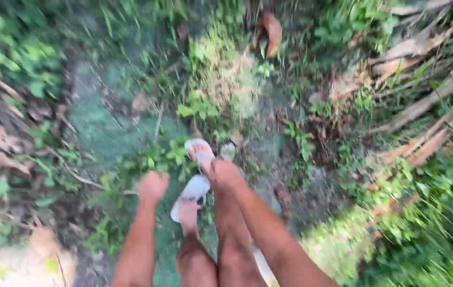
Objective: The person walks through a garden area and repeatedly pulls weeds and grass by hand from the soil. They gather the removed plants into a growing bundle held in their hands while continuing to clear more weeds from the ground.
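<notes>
2 hands over a mossy path (104, 133), left hand (152, 186) left of right hand (225, 174), 2 sandalled feet between and below them, fallen branches (428, 101) far right, dry leaf (271, 32) ahead

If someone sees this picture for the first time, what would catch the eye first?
First come the person's bare arms and legs reaching up from the bottom edge, with the left hand and right hand both closed and apparently empty, though motion blur hides the fingers. Between and below the hands are the feet in pale sandals on a mossy green path. Around them lie green weeds and brown dry leaves, with fallen palm fronds at the right.
</notes>
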